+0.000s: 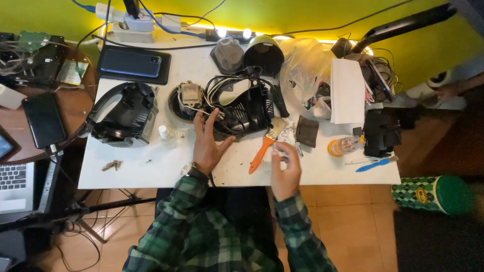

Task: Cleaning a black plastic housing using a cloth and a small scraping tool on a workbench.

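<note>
Beside the orange-handled paintbrush [265, 145] on the table [151, 168] | left hand [208, 143] open, fingers on opened black appliance housing [244, 108] | right hand [285, 168] nearer, pinching something small, unclear | brush slants handle-down between hands

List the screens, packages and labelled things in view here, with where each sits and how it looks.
Tablet: back left of the white table, flat dark rectangle, screen off.
Phone: on the brown side table, black slab, screen dark.
Laptop: far left edge, grey keyboard showing.
Clear plastic bag: back centre-right, crumpled.
White box: right of the bag, plain tall rectangle.
Green checked cylinder: on the floor at right, with a yellow oval label.
</note>
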